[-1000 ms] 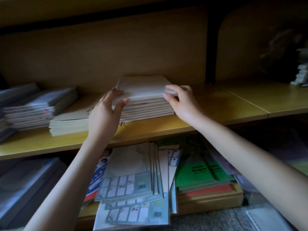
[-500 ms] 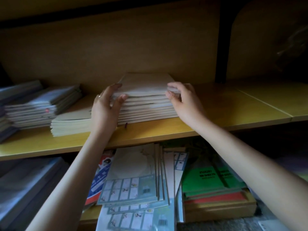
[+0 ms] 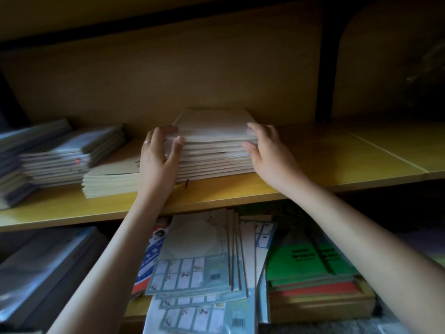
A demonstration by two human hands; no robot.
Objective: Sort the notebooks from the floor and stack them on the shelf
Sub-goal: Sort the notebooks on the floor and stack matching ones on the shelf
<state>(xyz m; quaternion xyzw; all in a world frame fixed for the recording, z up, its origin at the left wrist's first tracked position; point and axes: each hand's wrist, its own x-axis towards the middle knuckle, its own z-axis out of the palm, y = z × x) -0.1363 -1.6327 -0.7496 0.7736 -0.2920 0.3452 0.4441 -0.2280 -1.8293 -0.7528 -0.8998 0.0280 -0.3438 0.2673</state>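
Observation:
A stack of pale beige notebooks [image 3: 214, 143] lies on the yellow wooden shelf [image 3: 313, 162], near its middle. My left hand [image 3: 157, 160] presses against the stack's left side, thumb on the front edge and fingers curled over the top corner. My right hand [image 3: 267, 150] clasps the stack's right side, fingers on the top notebook and thumb against the edges. A lower beige stack [image 3: 108, 182] sits just left of it, partly hidden behind my left hand.
Grey plastic-wrapped notebook stacks [image 3: 69, 155] fill the shelf's left end. The shelf's right part is bare board. Below, blue-patterned notebooks [image 3: 199, 261], green and red pads [image 3: 310, 268] and grey wrapped packs [image 3: 43, 273] lie on the lower level. A dark upright [image 3: 325, 68] divides the shelving.
Both hands stay on the beige stack and have shifted slightly, squaring its sides. The view has drifted a little to the left.

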